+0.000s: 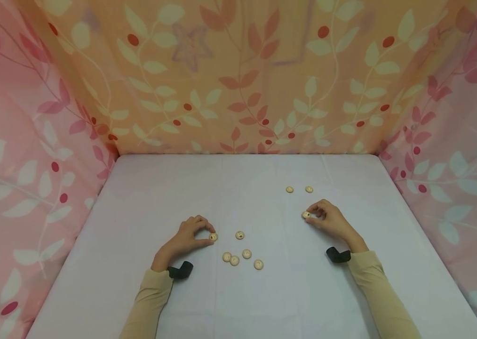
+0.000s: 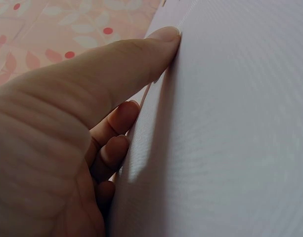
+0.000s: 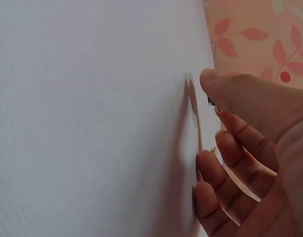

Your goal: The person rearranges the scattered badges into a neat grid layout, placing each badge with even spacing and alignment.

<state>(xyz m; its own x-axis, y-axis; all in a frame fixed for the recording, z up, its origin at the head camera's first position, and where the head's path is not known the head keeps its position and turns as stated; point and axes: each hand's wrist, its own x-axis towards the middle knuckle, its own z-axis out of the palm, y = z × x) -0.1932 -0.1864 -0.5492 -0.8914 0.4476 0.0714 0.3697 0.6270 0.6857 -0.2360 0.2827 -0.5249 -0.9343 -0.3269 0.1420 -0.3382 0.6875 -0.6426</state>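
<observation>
The left hand (image 1: 188, 236) pinches one disc (image 1: 213, 237) at the counter (image 1: 158, 188); the right hand (image 1: 328, 220) pinches another disc (image 1: 306, 214), near two loose discs (image 1: 290, 189). Five more discs (image 1: 246, 254) lie nearer the left.

You have a lane between the five tan discs (image 1: 247, 254) and your right hand (image 1: 329, 220).
Those discs obstruct a low pass rightward from your left hand (image 1: 187, 237); two farther discs (image 1: 290, 189) sit beyond your right; floral curtains (image 1: 204, 84) wall the worktop (image 1: 170, 188) at back and sides.

Five discs (image 1: 246, 254) are chilling on the table (image 1: 170, 183), two others (image 1: 309, 189) at their 1:30, right hand (image 1: 330, 220) at 2, left hand (image 1: 188, 236) at 10 o'clock.
</observation>
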